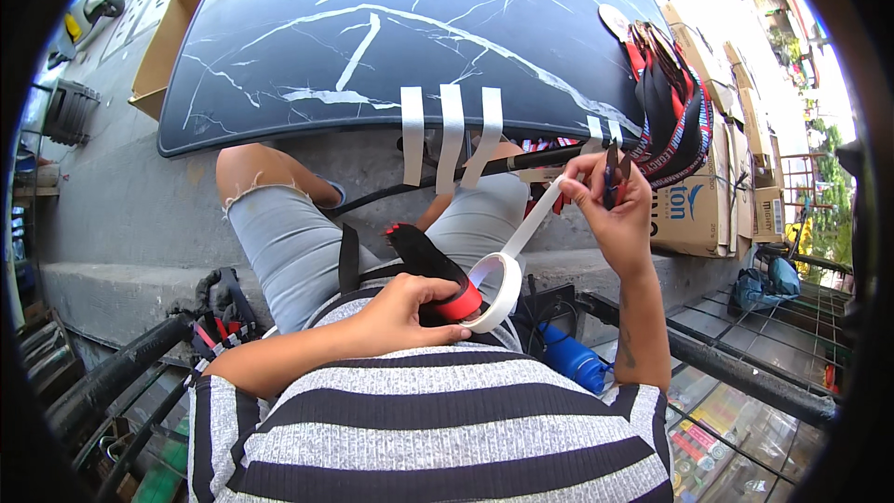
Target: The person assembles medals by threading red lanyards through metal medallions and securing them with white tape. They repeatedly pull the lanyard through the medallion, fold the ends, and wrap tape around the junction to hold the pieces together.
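Observation:
My left hand (pixel 402 307) grips a black and red flat piece (pixel 430 265), like a sole, together with a roll of white tape (pixel 498 293) over my lap. My right hand (pixel 610 197) is raised to the right, pinching the pulled-out end of the tape strip (pixel 538 216) and also holding dark scissors (pixel 612 177). Three cut strips of white tape (pixel 451 135) hang from the edge of a black marble-patterned tabletop (pixel 372 37) in front of me.
A bundle of black and red straps (pixel 672 102) lies on the table's right end. Cardboard boxes (pixel 694 210) stack at the right; another box (pixel 163 42) sits at the far left. A blue bottle (pixel 573 360) and metal railings (pixel 745 373) are below.

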`<control>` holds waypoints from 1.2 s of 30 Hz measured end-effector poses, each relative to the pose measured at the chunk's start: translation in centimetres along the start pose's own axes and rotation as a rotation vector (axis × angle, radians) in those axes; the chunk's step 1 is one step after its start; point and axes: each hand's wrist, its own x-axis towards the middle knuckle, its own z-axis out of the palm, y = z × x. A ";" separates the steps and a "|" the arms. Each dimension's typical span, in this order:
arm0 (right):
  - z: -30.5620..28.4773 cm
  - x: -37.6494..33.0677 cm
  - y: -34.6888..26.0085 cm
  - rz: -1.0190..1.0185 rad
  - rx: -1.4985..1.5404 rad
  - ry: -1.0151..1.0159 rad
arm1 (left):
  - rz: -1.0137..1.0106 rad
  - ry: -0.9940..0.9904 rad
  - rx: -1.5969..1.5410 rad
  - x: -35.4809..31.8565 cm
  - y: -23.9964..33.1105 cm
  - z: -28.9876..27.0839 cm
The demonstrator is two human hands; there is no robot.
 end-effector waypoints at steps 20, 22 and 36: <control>1.5 10.6 -1.1 -0.064 -0.263 -0.164 | 0.086 -0.146 -0.150 1.0 -0.1 1.5; 1.4 10.8 -1.1 -0.161 -0.410 -0.063 | 0.130 -0.120 -0.162 1.0 -0.1 1.6; -1.7 6.5 -2.5 0.017 -0.388 -0.037 | 0.089 -0.118 -0.161 0.6 -0.4 1.3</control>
